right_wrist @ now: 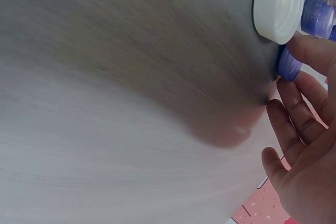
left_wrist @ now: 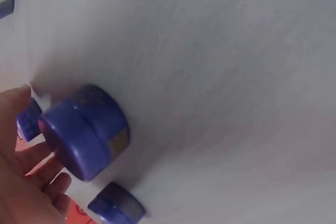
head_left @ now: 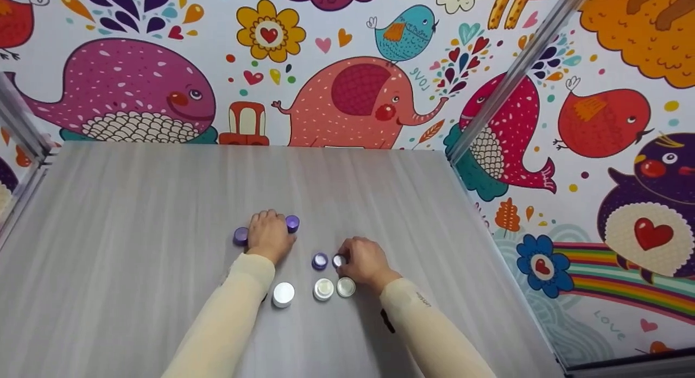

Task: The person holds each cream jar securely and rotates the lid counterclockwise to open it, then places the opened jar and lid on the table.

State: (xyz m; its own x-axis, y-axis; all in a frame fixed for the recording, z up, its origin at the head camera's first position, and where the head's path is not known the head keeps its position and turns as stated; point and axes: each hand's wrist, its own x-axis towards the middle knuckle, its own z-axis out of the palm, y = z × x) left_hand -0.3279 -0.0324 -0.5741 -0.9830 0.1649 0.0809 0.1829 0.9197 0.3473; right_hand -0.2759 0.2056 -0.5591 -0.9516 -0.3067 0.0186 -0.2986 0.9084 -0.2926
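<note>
My left hand (head_left: pixel 270 234) reaches down among several purple jars, its fingers loosely bent and the thumb apart from them. One purple jar (left_wrist: pixel 84 129) stands upright beneath it, hidden in the head view. Another purple jar (head_left: pixel 292 224) is close by its thumb and index finger, and a third purple jar (head_left: pixel 241 236) is at its left side. My right hand (head_left: pixel 368 261) pinches a small purple lid (right_wrist: pixel 289 65) between thumb and fingers. This lid is beside an uncovered purple jar (head_left: pixel 320 260). Nearer me are an uncovered white jar (head_left: pixel 323 289) and an upturned white lid (head_left: pixel 346 287).
A closed white jar (head_left: pixel 283 295) stands between my forearms, close to the left sleeve (head_left: pixel 228 313). Everything rests on a grey wood-grain table (head_left: pixel 136 204). Cartoon-printed panels (head_left: pixel 239 84) rise at its back and right edges, with metal posts (head_left: pixel 488 101) at the corners.
</note>
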